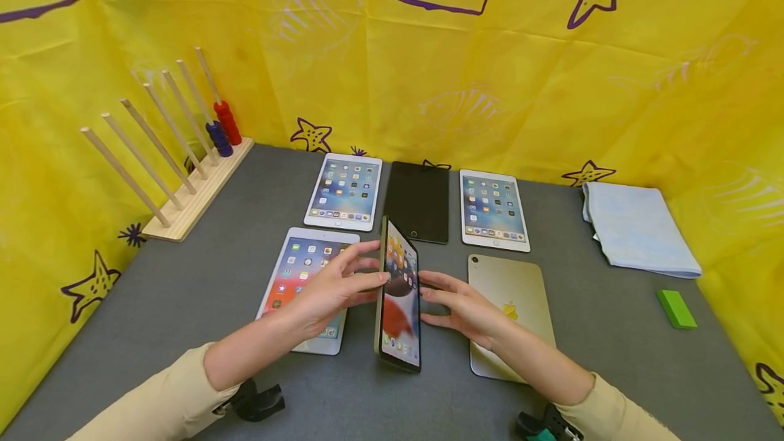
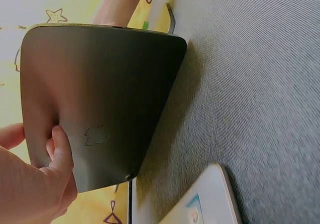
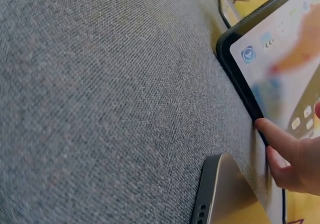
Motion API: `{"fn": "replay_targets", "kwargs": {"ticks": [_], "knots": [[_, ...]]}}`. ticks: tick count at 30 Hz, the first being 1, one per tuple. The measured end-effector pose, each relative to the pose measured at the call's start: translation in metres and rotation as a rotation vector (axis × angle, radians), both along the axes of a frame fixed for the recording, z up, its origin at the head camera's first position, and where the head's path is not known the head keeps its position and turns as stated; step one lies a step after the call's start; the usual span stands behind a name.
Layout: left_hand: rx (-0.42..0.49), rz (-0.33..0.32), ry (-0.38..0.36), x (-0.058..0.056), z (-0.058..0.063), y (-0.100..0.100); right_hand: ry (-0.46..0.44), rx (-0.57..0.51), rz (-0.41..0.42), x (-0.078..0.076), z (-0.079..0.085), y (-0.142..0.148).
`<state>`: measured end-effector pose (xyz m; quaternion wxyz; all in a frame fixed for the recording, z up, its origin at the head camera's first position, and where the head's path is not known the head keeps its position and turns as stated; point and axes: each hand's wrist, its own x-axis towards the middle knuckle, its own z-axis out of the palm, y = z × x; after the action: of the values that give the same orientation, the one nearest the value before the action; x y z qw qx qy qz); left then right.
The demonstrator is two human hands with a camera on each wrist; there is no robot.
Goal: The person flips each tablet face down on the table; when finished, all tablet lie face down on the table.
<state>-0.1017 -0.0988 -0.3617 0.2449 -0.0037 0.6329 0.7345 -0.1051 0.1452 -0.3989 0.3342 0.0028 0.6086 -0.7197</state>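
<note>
A tablet [image 1: 399, 298] with a lit screen and a dark border stands tilted on one long edge, its screen facing right. My left hand [image 1: 346, 281] grips its raised edge, thumb on the screen side and fingers against the back. In the left wrist view, that grey back [image 2: 115, 84] carries an apple logo, and the left hand [image 2: 40, 179] is at its edge. From the right, my right hand [image 1: 456, 305] touches the tablet's right edge with its fingertips. The right wrist view shows the right hand's fingers [image 3: 285, 144] at the dark border.
A white tablet [image 1: 306, 254] lies left, a gold one [image 1: 514, 284] face down right. Behind are a white tablet [image 1: 346, 189], a black one [image 1: 419, 199] and another white one [image 1: 495, 209]. A peg stand [image 1: 202, 189], blue cloth [image 1: 640, 226] and green block [image 1: 676, 308] sit toward the sides.
</note>
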Motion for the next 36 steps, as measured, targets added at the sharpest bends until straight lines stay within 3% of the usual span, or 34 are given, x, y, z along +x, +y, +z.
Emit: {"fn": "replay_targets", "kwargs": {"ticks": [8, 15, 19, 26, 31, 36], "knots": [[0.007, -0.048, 0.034, -0.002, -0.001, 0.015, 0.003, 0.008, 0.010, 0.001, -0.001, 0.001], [0.000, -0.045, 0.081, -0.003, -0.001, 0.027, 0.046, 0.018, 0.036, -0.002, 0.002, 0.004], [-0.005, -0.036, 0.086, -0.003, 0.000, 0.033, 0.132, 0.068, -0.010, -0.008, 0.010, 0.005], [-0.048, -0.021, 0.096, -0.003, -0.004, 0.041, 0.347, 0.106, -0.143, -0.026, 0.039, -0.003], [-0.056, -0.021, 0.110, -0.003, -0.009, 0.046, 0.478, 0.193, -0.132, -0.034, 0.048, -0.008], [-0.066, -0.026, 0.119, -0.003, -0.011, 0.049, 0.543, 0.285, -0.110, -0.040, 0.046, -0.013]]}}
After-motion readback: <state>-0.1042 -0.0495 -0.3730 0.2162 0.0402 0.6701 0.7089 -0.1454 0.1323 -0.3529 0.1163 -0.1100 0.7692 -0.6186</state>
